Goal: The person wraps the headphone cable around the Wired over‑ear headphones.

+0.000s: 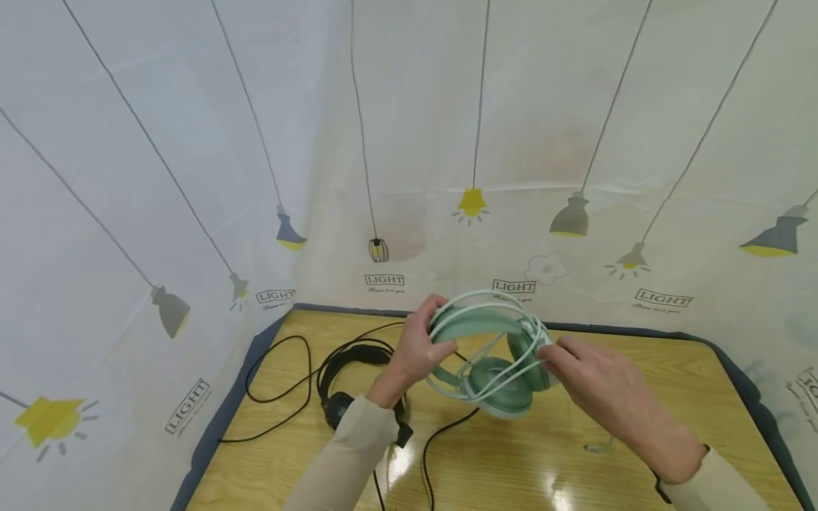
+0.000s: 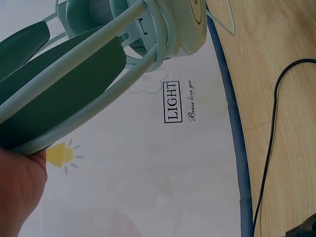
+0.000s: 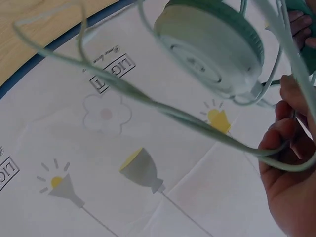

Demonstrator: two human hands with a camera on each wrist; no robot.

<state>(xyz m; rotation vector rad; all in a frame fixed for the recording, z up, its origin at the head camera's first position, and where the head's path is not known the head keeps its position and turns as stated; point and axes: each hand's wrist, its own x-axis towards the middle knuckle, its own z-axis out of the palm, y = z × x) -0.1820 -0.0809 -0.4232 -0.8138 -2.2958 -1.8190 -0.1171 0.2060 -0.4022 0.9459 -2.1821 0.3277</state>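
A pair of mint-green headphones (image 1: pixel 505 389) is held up over the table, with its pale green cable (image 3: pixel 212 129) looped around the headband and ear cups. My left hand (image 1: pixel 418 348) grips the headband at its left side, thumb below. In the left wrist view the dark green headband pad (image 2: pixel 59 96) runs up from that hand (image 2: pixel 22 190). Beside the right ear cup, my right hand (image 1: pixel 597 380) pinches the cable between thumb and curled fingers. The right wrist view shows cable strands passing through those fingers (image 3: pixel 276 140), near the round outer face of an ear cup (image 3: pixel 207 54).
Black headphones (image 1: pixel 337 408) lie on the wooden table (image 1: pixel 652 411) by my left forearm, their black cord (image 1: pixel 427 461) looping left and toward the front. A small pale piece (image 1: pixel 596 448) sits below my right hand. Lamp-printed sheeting (image 1: pixel 434 142) surrounds the table's back and sides.
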